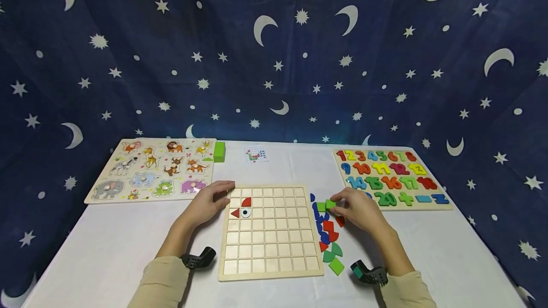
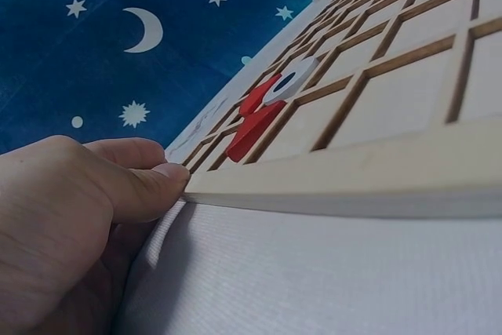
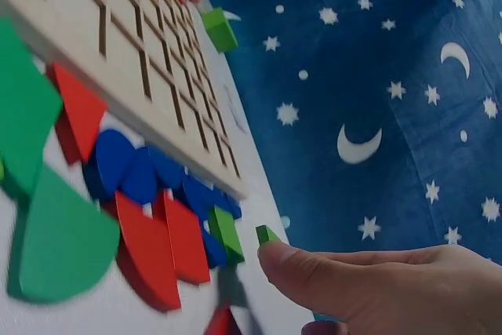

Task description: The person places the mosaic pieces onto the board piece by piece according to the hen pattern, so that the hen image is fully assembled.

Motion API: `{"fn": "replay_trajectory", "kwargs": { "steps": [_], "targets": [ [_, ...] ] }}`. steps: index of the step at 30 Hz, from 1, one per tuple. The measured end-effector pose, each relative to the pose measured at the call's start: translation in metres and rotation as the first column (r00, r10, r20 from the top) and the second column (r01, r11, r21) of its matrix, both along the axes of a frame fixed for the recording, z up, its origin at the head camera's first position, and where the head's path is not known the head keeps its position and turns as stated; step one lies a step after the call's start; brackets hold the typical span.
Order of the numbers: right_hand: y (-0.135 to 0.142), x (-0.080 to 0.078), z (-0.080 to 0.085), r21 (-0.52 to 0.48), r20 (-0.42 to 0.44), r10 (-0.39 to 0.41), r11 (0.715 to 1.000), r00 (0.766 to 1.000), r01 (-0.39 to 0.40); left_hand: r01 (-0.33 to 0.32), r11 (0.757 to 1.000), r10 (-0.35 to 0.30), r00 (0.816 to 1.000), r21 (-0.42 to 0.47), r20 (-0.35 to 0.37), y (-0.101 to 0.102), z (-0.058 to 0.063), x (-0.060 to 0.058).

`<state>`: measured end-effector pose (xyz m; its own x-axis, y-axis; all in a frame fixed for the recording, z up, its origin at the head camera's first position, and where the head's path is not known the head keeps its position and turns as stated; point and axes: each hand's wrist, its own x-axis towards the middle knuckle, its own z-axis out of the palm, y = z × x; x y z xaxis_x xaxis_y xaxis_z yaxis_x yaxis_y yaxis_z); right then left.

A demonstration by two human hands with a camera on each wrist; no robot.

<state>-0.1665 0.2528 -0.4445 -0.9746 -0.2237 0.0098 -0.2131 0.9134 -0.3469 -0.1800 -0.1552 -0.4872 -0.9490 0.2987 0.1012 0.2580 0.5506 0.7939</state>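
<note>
My right hand (image 1: 358, 208) pinches a light green square tile (image 3: 265, 234) between thumb and fingers, lifted above the loose pieces right of a wooden grid board (image 1: 274, 265). With thumb and fingers, my left hand (image 1: 206, 207) grips the board's far left corner; the left wrist view shows the thumb tip (image 2: 174, 173) right at its edge. On the board's left side lie a red quarter-circle (image 1: 247, 202), a red triangle (image 1: 235, 213) and a white tile with a dark dot (image 1: 246, 212). Another light green square (image 1: 321, 207) lies just below the held tile.
Blue half-round pieces (image 1: 319, 227), red pieces (image 1: 328, 226) and green pieces (image 1: 328, 255) line the board's right side. An animal puzzle (image 1: 145, 165) lies far left beside a green block (image 1: 219, 151). A pattern card (image 1: 256, 154) lies behind the board; a number puzzle (image 1: 411, 201) stands far right.
</note>
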Motion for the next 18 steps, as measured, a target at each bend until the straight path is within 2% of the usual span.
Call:
{"fn": "replay_trajectory", "kwargs": {
  "steps": [7, 12, 18],
  "targets": [
    [-0.027, 0.007, 0.006, -0.024, -0.012, 0.045, 0.999, 0.999, -0.045, 0.004, 1.000, -0.004, 1.000, 0.006, -0.011, 0.000, -0.001, 0.001],
    [-0.056, 0.011, 0.009, 0.021, -0.086, 0.133, 0.991, 0.987, -0.132, 0.001, 1.000, -0.001, 1.000, 0.007, -0.009, -0.001, -0.002, 0.000],
    [-0.096, 0.016, 0.008, 0.034, -0.108, 0.233, 0.973, 0.966, -0.230, 0.002, 1.000, -0.002, 1.000, 0.009, -0.012, -0.002, -0.002, -0.001]
  ]
}}
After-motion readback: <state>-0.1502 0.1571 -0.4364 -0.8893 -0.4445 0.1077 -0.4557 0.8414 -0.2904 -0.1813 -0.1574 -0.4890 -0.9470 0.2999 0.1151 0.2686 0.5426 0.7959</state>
